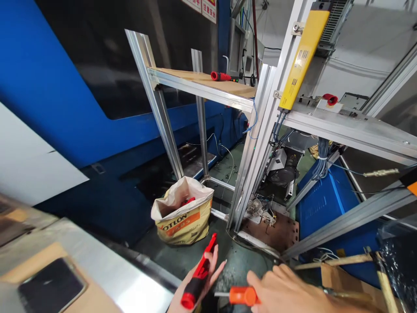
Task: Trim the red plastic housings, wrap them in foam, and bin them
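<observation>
Left hand [208, 278]: red-black screwdriver [198, 278] is being cradled, fingers loose | Right hand [286, 289]: orange handle [243, 295] is being clamped | Tools are best being kept apart.

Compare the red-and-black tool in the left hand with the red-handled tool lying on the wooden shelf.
The red-and-black tool rests in the left hand, slanting up toward the floor sack; the red-handled tool on the wooden shelf lies flat, untouched. The held tool shows red plus a black grip section; the shelf tool looks almost all red with a dark tip. The held tool looks larger, being nearer the camera. Both are slim red hand tools.
</observation>
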{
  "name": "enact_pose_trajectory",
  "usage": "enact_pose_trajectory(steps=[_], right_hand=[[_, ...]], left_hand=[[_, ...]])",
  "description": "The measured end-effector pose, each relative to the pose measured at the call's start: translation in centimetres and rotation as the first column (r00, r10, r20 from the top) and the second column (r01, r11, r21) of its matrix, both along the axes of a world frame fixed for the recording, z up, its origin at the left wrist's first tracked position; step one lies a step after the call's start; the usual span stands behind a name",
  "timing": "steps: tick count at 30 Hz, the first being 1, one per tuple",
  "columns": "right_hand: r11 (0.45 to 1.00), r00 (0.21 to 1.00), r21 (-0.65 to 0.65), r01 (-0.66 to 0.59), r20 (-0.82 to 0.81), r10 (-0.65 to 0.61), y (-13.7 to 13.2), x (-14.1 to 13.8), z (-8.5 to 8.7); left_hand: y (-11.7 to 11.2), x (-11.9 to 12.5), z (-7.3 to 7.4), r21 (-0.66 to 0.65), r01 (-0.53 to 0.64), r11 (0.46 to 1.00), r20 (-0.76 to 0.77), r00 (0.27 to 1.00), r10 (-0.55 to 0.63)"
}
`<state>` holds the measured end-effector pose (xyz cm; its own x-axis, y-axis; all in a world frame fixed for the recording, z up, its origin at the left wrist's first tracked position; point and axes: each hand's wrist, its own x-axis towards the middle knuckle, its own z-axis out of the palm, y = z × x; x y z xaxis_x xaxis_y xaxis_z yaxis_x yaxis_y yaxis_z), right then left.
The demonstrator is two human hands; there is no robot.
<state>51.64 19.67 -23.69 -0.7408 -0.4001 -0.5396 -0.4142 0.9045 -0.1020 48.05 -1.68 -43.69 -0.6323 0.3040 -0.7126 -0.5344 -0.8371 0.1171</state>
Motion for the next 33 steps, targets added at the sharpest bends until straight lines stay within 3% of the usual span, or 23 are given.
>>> enact_pose_trajectory(steps=[2,4,9,14,17,20,23,27,30,33], right_hand=[[1.000,0.999,-0.003,0.002,-0.041,-0.003,0.0,-0.2,-0.2],[0.999,0.993,-0.027,0.018,-0.120,-0.021,0.3,-0.7,-0.4],[0.999,0.984,-0.036,0.011,-0.177,-0.017,0.7,-1.4,-0.5],[0.998,0.987,-0.066,0.003,-0.160,-0.014,0.5,-1.5,0.2],[0.997,0.981,-0.060,0.042,-0.185,-0.053,0.5,-1.8,0.3],[0.998,0.985,-0.055,0.030,-0.166,-0.039,0.5,-2.1,0.0],[0.998,0.987,-0.034,0.057,-0.150,-0.062,0.3,-1.9,-0.2],[0.998,0.997,0.001,0.059,-0.051,-0.059,-0.2,-1.4,0.2],[0.998,0.999,0.032,0.050,0.011,-0.051,-0.3,-1.3,0.6],[1.000,0.999,0.009,0.029,0.012,-0.029,-0.2,-1.1,0.1]], left_hand=[[0.3,0.8,0.3,-0.164,0.085,0.983,-0.097,0.990,-0.102],[0.5,1.4,0.7,-0.346,0.120,0.931,-0.198,0.960,-0.198],[0.4,1.3,1.6,-0.683,0.038,0.730,-0.380,0.834,-0.399],[0.3,0.8,2.2,-0.831,-0.054,0.553,-0.385,0.773,-0.503],[0.4,1.0,2.5,-0.856,-0.064,0.513,-0.369,0.771,-0.519],[0.8,1.0,2.7,-0.823,-0.049,0.566,-0.368,0.805,-0.466],[1.3,0.4,2.6,-0.702,0.010,0.712,-0.325,0.885,-0.333],[1.3,-0.9,2.6,-0.429,0.069,0.901,-0.194,0.967,-0.167],[0.6,-1.6,2.8,-0.270,0.041,0.962,-0.123,0.989,-0.077],[0.0,-1.8,2.8,-0.177,0.051,0.983,-0.057,0.996,-0.062]])
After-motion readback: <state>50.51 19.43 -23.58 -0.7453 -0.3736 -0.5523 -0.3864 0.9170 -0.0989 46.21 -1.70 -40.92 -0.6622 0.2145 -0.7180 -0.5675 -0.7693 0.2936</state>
